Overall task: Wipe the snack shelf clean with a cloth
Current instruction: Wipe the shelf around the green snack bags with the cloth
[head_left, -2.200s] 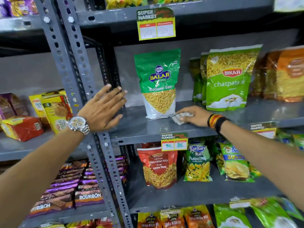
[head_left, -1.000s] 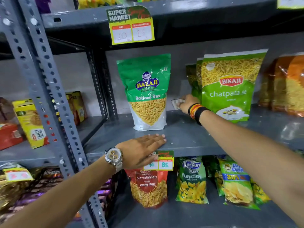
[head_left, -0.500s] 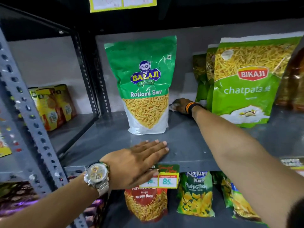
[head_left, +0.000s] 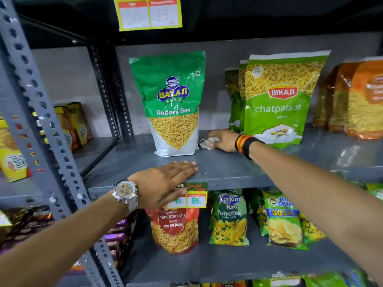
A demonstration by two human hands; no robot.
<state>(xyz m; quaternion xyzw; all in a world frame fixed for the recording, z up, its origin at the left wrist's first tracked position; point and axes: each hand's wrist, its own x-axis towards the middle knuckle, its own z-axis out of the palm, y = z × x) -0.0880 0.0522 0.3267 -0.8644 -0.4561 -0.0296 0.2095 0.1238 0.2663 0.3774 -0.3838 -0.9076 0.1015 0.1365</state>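
Since half a second ago your right hand [head_left: 222, 140] has drawn the cloth [head_left: 208, 142] forward from the back wall; it now sits at the 3 o'clock corner of the Ratlami Sev pouch [head_left: 173, 104], touching or just beside it. Your fingers are closed over the cloth, pinning it to the shelf [head_left: 228, 170]. Your left hand [head_left: 165, 183] lies flat and spread on the front lip at 6 o'clock, holding nothing. That cloth looks light, soft and limp, so it probably bunches; keep it balled under your palm. The pouch looks light and likely to tip if nudged.
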